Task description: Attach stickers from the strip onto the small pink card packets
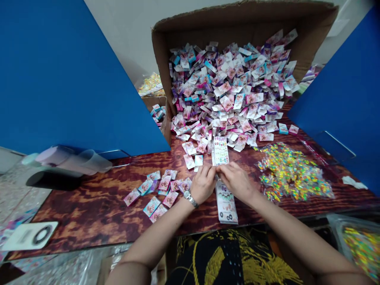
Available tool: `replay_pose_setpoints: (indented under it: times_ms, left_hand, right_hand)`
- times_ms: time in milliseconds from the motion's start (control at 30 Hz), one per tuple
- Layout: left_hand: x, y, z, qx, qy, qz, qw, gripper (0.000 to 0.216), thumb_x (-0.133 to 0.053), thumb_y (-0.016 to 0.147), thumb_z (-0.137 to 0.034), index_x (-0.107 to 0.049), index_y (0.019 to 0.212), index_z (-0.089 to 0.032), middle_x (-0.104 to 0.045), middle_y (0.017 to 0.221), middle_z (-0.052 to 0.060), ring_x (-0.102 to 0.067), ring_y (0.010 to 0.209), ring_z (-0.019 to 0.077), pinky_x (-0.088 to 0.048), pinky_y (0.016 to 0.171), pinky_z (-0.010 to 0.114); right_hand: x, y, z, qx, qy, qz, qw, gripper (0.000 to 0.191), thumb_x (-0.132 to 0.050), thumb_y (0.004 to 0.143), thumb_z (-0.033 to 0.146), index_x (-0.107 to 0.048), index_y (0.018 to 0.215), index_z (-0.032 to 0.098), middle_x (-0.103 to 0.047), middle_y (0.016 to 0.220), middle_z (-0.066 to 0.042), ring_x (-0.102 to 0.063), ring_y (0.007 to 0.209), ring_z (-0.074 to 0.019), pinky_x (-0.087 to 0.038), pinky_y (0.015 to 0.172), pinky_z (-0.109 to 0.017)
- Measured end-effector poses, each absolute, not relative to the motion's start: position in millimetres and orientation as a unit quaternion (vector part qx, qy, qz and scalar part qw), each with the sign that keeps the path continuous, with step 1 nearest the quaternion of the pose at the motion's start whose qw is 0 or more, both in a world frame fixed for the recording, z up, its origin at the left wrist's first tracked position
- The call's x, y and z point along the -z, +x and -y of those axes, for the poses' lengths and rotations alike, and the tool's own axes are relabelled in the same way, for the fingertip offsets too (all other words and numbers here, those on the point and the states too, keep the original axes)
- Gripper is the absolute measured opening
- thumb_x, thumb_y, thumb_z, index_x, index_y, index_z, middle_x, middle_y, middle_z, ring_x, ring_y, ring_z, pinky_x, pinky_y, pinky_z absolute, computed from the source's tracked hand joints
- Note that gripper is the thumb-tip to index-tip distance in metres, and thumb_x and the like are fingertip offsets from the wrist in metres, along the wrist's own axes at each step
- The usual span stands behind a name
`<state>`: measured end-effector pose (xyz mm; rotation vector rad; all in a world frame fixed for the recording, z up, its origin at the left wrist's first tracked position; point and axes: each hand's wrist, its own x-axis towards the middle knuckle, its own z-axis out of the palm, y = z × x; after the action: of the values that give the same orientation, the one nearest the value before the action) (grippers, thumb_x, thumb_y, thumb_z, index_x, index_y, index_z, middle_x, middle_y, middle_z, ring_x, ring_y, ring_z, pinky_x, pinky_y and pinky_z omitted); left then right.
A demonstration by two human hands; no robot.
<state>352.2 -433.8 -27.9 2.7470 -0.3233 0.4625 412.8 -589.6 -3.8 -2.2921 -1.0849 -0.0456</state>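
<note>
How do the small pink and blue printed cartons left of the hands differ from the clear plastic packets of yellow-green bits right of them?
The cartons are opaque and printed; the packets are see-through, showing bright contents. The cartons lie loosely scattered; the packets form a denser heap. The cartons have straight edges; the packets look limp. Both lie on the reddish-brown wood-grained table.

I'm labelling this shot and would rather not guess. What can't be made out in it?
All in the head view:
- What the left hand and right hand hold, if anything: hidden by their own fingers.
- Carton floor: hidden by the heaped boxes.
- Fine print on the lower strip: too small.
- Watch reading: too small.
- Full extent of the lower-right bag: cut off by the right edge.
</note>
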Motion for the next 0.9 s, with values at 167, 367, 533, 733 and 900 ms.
replay_pose_setpoints:
  times_ms: [167,367,533,733,900]
  left_hand:
    - [28.6,348.9,436.4,-0.17,0.964,0.126,0.159,0.034,-0.045,0.085,-0.018,-0.047,0.118,-0.014,-0.054,0.106,0.013,-0.047,0.101,0.0251,-0.047,0.085,0.039]
    - [31.2,350.7,439.5,-0.164,0.963,0.147,0.156,0.04,-0.044,0.086,-0.018,-0.044,0.126,-0.017,-0.053,0.109,0.013,-0.047,0.101,0.0248,-0.047,0.082,0.038]
    - [27.0,355.0,434.9,-0.158,0.948,0.132,0.242,0.032,-0.05,0.085,-0.023,-0.049,0.116,-0.017,-0.053,0.103,0.011,-0.05,0.096,0.0224,-0.046,0.083,0.036]
    - [21.9,356.2,433.7,-0.192,0.922,0.125,0.313,0.028,-0.049,0.086,-0.024,-0.05,0.113,-0.019,-0.054,0.105,0.009,-0.051,0.099,0.0208,-0.045,0.084,0.035]
    - [21.7,352.8,436.0,-0.197,0.926,0.151,0.286,0.029,-0.049,0.086,-0.021,-0.05,0.114,-0.017,-0.054,0.113,0.011,-0.049,0.104,0.0222,-0.044,0.089,0.038]
  right_hand:
    - [-0.2,418.7,587.6,0.052,-0.885,0.364,0.286,0.027,-0.052,0.081,0.015,-0.056,0.107,0.02,-0.056,0.102,-0.011,-0.054,0.094,-0.0246,-0.044,0.075,-0.033]
    - [2.9,435.5,590.3,-0.117,-0.855,0.339,0.374,0.03,-0.05,0.077,0.012,-0.053,0.105,0.024,-0.063,0.075,0.002,-0.058,0.064,-0.0155,-0.041,0.058,-0.025]
    - [8.3,424.5,599.2,-0.081,-0.818,0.31,0.478,0.028,-0.052,0.084,0.023,-0.048,0.112,0.022,-0.064,0.092,-0.003,-0.061,0.075,-0.0164,-0.047,0.063,-0.026]
    - [10.1,408.5,608.3,0.076,-0.804,0.389,0.444,0.016,-0.047,0.09,0.023,-0.062,0.095,0.021,-0.057,0.11,-0.01,-0.056,0.104,-0.0222,-0.046,0.089,-0.037]
    - [17.0,406.0,600.2,-0.026,-0.786,0.319,0.529,0.015,-0.047,0.091,0.028,-0.059,0.096,0.021,-0.061,0.09,-0.005,-0.06,0.085,-0.0182,-0.051,0.073,-0.03]
